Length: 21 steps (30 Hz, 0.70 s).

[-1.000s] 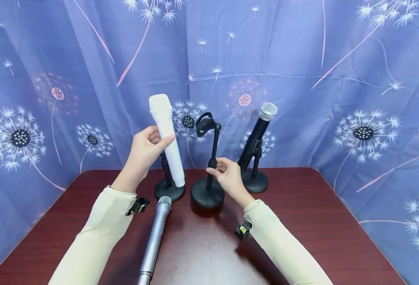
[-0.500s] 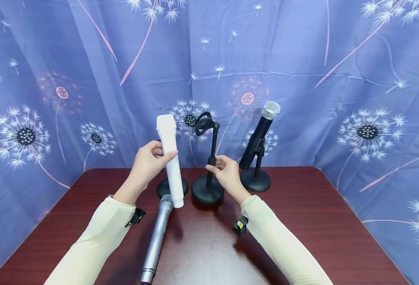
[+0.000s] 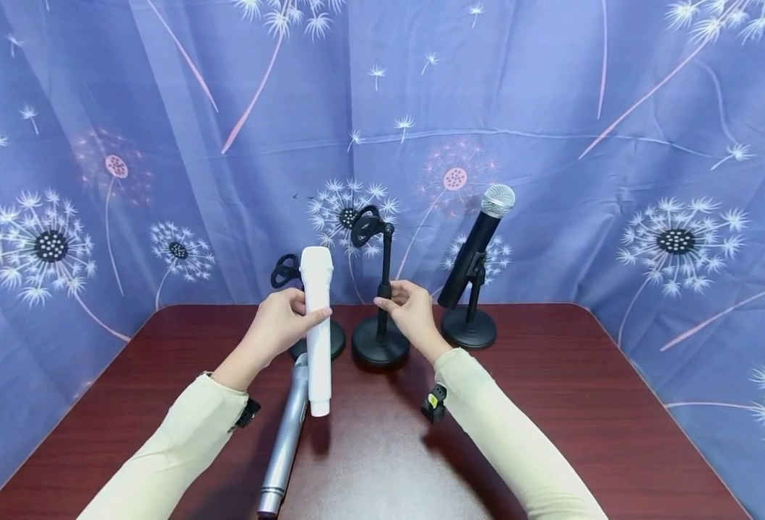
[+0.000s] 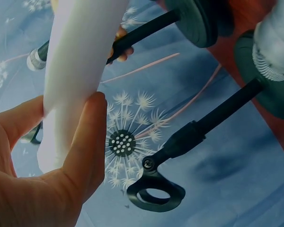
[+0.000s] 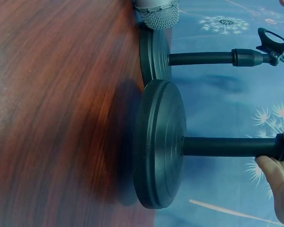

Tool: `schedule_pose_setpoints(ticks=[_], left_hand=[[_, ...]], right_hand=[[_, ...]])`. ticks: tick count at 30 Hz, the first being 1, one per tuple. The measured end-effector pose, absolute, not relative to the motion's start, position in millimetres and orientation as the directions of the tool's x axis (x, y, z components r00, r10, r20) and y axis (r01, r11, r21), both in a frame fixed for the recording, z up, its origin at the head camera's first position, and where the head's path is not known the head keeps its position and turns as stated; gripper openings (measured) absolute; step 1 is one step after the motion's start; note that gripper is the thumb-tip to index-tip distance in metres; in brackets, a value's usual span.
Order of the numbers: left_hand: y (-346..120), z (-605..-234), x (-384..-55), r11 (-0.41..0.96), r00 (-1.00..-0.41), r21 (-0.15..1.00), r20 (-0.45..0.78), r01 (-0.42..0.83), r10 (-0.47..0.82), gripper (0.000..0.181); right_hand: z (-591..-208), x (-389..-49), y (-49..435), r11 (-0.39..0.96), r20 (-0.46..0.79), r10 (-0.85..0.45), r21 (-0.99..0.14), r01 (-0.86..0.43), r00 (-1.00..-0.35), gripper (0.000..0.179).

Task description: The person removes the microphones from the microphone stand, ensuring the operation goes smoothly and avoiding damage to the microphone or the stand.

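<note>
Has silver microphone (image 3: pixel 286 437) lying nearest on table (image 3: pixel 616 412). Pinches white microphone (image 3: pixel 318 354), head up, between thumb and fingers of left hand (image 3: pixel 278 325) — in front of left stand (image 4: pixel 184 139). Pinches pole of middle stand (image 3: pixel 382 327) with right hand (image 3: pixel 415 316). Farther back, has black microphone (image 3: pixel 469 256) tilted in right stand (image 3: pixel 469 332) — then blue curtain (image 3: pixel 551 94).

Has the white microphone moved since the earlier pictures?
Yes. In the head view, the white microphone has moved down and slightly right: its top was higher than the stationary black microphone's top, and is now lower.
</note>
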State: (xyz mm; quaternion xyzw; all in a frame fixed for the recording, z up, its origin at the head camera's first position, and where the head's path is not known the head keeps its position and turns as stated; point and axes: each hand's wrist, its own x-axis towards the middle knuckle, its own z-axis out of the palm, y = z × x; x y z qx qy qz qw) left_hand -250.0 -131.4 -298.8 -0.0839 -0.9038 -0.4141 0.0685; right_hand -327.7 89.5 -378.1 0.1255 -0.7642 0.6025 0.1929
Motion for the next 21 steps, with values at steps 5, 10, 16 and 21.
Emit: schedule_pose_setpoints(ticks=[5, 10, 16, 21], left_hand=[[-131, -308, -249, 0.614, -0.983, 0.768, 0.141, 0.183, 0.116, 0.038], [-131, -315, -247, 0.661, -0.985, 0.730, 0.118, 0.173, 0.127, 0.041], [-129, -321, -247, 0.696, -0.985, 0.698, 0.115, 0.171, 0.127, 0.037], [-128, -327, -247, 0.699, -0.989, 0.700, 0.082, 0.148, 0.127, 0.033]], right_hand=[[-379, -332, 85, 0.241, 0.454, 0.041, -0.869, -0.433, -0.890, 0.025], [-381, -334, 82, 0.245, 0.443, 0.044, -0.874, -0.420, -0.895, 0.024], [-382, -337, 79, 0.262, 0.436, 0.042, -0.873, -0.411, -0.899, 0.023], [-384, -340, 77, 0.275, 0.438, 0.038, -0.869, -0.412, -0.898, 0.025]])
